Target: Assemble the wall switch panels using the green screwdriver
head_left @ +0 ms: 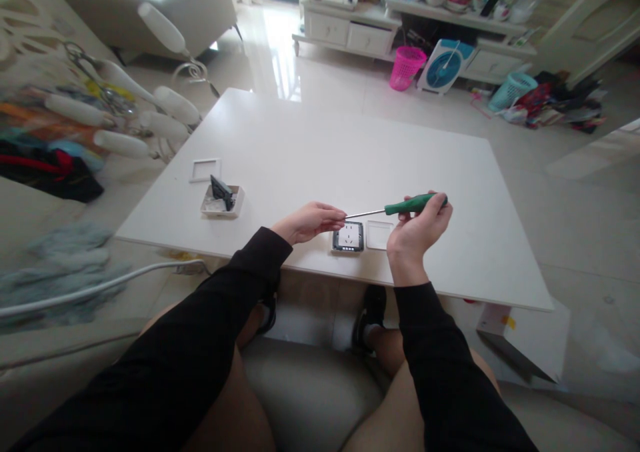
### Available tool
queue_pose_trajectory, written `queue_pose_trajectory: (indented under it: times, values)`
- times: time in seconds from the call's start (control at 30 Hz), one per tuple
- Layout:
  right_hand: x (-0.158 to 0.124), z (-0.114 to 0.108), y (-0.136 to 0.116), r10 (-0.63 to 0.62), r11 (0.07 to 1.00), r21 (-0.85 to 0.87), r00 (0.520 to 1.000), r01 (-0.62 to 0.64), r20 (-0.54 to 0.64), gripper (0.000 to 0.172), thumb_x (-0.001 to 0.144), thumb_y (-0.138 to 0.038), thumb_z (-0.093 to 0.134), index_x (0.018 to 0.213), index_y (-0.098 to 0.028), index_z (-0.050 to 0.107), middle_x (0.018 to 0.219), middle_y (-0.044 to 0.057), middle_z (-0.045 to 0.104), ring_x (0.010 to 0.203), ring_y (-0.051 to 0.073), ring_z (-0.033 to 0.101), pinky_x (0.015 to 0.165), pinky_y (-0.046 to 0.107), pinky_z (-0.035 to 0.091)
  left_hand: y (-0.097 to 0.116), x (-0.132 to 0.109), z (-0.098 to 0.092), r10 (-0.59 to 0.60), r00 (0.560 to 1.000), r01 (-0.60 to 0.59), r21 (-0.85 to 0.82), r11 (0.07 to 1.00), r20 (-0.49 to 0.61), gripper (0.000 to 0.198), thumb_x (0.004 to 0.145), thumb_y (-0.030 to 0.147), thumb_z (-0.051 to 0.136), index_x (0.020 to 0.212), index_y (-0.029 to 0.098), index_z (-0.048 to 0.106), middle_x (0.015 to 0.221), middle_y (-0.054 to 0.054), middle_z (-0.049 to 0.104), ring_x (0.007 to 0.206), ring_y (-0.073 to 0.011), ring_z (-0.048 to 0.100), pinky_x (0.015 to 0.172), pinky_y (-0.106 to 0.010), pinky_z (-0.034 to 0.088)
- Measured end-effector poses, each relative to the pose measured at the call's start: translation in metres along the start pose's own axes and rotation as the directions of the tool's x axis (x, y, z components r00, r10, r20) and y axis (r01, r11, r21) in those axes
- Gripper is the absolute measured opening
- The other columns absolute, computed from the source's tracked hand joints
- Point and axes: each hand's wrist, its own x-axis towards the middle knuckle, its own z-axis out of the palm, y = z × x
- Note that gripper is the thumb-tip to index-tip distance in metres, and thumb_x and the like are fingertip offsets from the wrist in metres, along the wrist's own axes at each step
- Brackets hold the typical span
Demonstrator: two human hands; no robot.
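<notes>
My right hand point(420, 232) is closed around the green handle of a screwdriver point(407, 205), its metal shaft pointing left. At the shaft's tip, the fingers of my left hand point(317, 221) are pinched together; whatever they may hold is too small to make out. Just below the tip lies a wall socket point(349, 236) with a white face and dark frame, set in a white box on the table. Beside it, to the right, rests a white cover frame point(379, 235).
The white table point(300, 145) also bears an open white box point(223, 202) with dark and clear parts, and another white frame point(205, 170) behind it. A lamp with white shades point(163, 29) stands at the left edge. Beyond are a pink basket point(407, 69) and a blue fan point(444, 65).
</notes>
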Motion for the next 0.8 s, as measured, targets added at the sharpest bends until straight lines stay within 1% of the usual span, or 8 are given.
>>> queue_pose_trajectory:
  times: [0.1, 0.23, 0.37, 0.43, 0.63, 0.8]
  values:
    - [-0.0003, 0.0005, -0.0004, 0.001, 1.0, 0.003, 1.0, -0.001, -0.004, 0.045, 0.097, -0.073, 0.049, 0.103, -0.029, 0.044, 0.096, -0.002, 0.055, 0.081, 0.013, 0.071, 0.05, 0.021, 0.041, -0.0014, 0.0005, 0.0, 0.013, 1.0, -0.013, -0.005, 1.0, -0.001, 0.005, 0.089, 0.001, 0.076, 0.088, 0.005, 0.078, 0.083, -0.009, 0.075, 0.074, -0.0098, 0.07, 0.088, -0.027, 0.058]
    - [0.0014, 0.0005, 0.0028, -0.016, 1.0, -0.026, 1.0, 0.016, -0.005, 0.048, 0.097, -0.076, 0.045, 0.104, -0.029, 0.043, 0.097, -0.002, 0.054, 0.082, 0.014, 0.071, 0.051, 0.021, 0.041, -0.0037, 0.0023, 0.0003, 0.028, 1.0, -0.028, -0.03, 0.999, -0.005, 0.006, 0.086, 0.0, 0.08, 0.087, 0.006, 0.078, 0.082, -0.008, 0.074, 0.074, -0.0094, 0.069, 0.089, -0.028, 0.058]
    - [0.0018, 0.0003, 0.0045, -0.032, 0.999, -0.016, 0.999, 0.032, 0.007, 0.047, 0.098, -0.077, 0.044, 0.105, -0.03, 0.042, 0.1, -0.001, 0.054, 0.082, 0.014, 0.07, 0.051, 0.022, 0.041, -0.0038, 0.0036, 0.0022, 0.044, 0.997, -0.049, -0.092, 0.995, -0.058, 0.007, 0.089, 0.001, 0.078, 0.086, 0.007, 0.077, 0.087, -0.008, 0.075, 0.077, -0.0083, 0.069, 0.094, -0.027, 0.057]
    - [0.0015, 0.0003, 0.0037, -0.036, 0.999, -0.011, 0.999, 0.036, 0.002, 0.046, 0.098, -0.076, 0.044, 0.104, -0.03, 0.042, 0.102, -0.001, 0.054, 0.082, 0.014, 0.071, 0.051, 0.022, 0.042, -0.0029, 0.0037, 0.0029, 0.045, 0.997, -0.052, -0.096, 0.994, -0.068, 0.007, 0.09, 0.001, 0.077, 0.086, 0.007, 0.078, 0.088, -0.008, 0.075, 0.077, -0.0081, 0.069, 0.095, -0.027, 0.057]
    - [0.0019, 0.0002, 0.0003, 0.011, 0.998, 0.063, 0.999, -0.009, -0.042, 0.04, 0.099, -0.068, 0.049, 0.102, -0.03, 0.04, 0.109, 0.0, 0.054, 0.082, 0.013, 0.071, 0.05, 0.021, 0.04, -0.0017, 0.0036, 0.0023, 0.046, 0.997, -0.05, -0.062, 0.997, -0.07, 0.007, 0.089, 0.001, 0.078, 0.085, 0.007, 0.077, 0.082, -0.006, 0.074, 0.074, -0.0081, 0.068, 0.09, -0.027, 0.058]
    - [0.0035, -0.0007, 0.0018, -0.007, 0.999, 0.032, 1.0, 0.008, -0.017, 0.042, 0.099, -0.071, 0.047, 0.102, -0.03, 0.041, 0.106, -0.001, 0.054, 0.082, 0.013, 0.07, 0.052, 0.022, 0.043, -0.0022, 0.0039, 0.0029, 0.048, 0.995, -0.055, -0.083, 0.995, -0.085, 0.007, 0.091, 0.002, 0.076, 0.087, 0.007, 0.077, 0.085, -0.007, 0.075, 0.074, -0.0078, 0.069, 0.09, -0.026, 0.058]
